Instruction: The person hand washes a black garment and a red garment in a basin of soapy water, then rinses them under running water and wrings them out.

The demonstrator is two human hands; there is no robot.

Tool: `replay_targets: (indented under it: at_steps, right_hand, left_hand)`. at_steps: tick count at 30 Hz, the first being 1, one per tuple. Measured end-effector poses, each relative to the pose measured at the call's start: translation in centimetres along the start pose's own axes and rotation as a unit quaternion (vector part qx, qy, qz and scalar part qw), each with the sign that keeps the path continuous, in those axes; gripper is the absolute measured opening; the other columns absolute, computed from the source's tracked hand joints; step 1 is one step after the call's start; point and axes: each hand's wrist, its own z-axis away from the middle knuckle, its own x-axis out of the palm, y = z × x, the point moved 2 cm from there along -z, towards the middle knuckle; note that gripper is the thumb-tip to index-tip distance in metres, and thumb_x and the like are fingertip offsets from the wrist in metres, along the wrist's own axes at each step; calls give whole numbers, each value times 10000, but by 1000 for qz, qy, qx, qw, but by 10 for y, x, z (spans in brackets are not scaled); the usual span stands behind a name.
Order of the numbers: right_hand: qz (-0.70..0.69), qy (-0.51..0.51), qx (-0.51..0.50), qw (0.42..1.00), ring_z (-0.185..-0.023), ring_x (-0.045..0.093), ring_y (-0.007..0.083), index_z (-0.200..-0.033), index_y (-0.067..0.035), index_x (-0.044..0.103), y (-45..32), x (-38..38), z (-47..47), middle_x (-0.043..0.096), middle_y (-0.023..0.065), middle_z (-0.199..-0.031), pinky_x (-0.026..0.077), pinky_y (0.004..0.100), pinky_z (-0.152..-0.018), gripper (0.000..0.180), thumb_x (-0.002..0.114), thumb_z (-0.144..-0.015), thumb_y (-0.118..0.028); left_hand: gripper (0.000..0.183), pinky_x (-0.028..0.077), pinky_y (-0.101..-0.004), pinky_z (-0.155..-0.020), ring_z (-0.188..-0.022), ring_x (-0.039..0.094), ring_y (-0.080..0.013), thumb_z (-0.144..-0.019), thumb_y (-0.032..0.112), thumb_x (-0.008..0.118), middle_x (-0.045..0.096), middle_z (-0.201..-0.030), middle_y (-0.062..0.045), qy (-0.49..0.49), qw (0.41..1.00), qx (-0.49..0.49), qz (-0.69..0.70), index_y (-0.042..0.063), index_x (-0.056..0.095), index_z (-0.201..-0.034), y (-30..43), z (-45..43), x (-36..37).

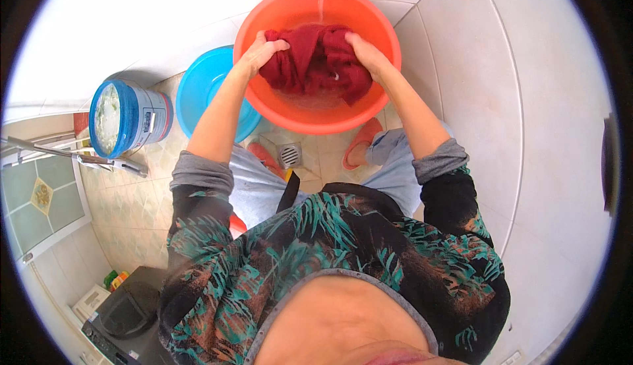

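Note:
A large orange plastic basin (316,126) is on the floor in front of me, with water in its bottom. A thin stream of water (321,4) falls into it from above. Dark red wet cloth (309,61) lies bunched in the basin. My left hand (264,53) grips its left end, thumb on top and fingers partly hidden. The right end of the cloth is held by my right hand (365,53), near the basin's right side.
A blue basin (195,98) stands partly behind the orange one. Further left are a lidded bucket (131,117) and a metal rack (99,159). A floor drain (290,156) lies between my slippered feet. A tiled wall (474,68) rises on the right.

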Motion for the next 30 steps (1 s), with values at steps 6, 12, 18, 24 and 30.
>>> replay_targets:
  at_steps: [6,12,18,24,30]
  right_hand:
    - [673,61,91,732,-1273,366,380,-1369,-134,394,-17,19,14,375,182,-1395,328,521,-1011,658,456,-851,-535]
    - [680,161,-8,716,-1359,26,489,-1455,-291,197,75,29,-37,48,128,-1534,198,694,-989,619,366,-906,-523]
    - [748,168,-92,635,-1311,182,483,-1427,-275,283,80,16,-66,207,148,-1486,292,665,-927,573,398,-896,-457]
    - [657,167,-104,728,-1091,483,465,-1164,-166,516,57,11,-105,492,198,-1254,437,559,-842,379,451,-870,-396]
    - [567,199,-105,793,-995,580,378,-1087,-97,532,38,4,-122,606,215,-1050,455,494,-851,345,472,-874,-363]
  left_hand:
    - [657,321,-518,-1026,-1236,411,-402,-838,591,479,342,-1426,-173,19,750,92,-654,110,515,-1284,20,12,27]
    - [631,74,-713,-1014,-1394,-19,-412,-938,507,269,-45,-1542,-91,2,713,140,-687,258,66,-1481,-45,-10,93]
    - [616,161,-722,-977,-1366,56,-463,-897,482,358,91,-1527,-129,41,748,205,-630,242,235,-1451,-61,-44,96]
    - [477,373,-570,-881,-1127,422,-413,-873,383,431,395,-1320,-198,67,763,206,-609,141,463,-1284,-37,-75,93]
    - [418,447,-474,-849,-962,581,-391,-866,408,478,608,-1044,-221,64,860,185,-471,57,600,-1058,-11,-104,82]
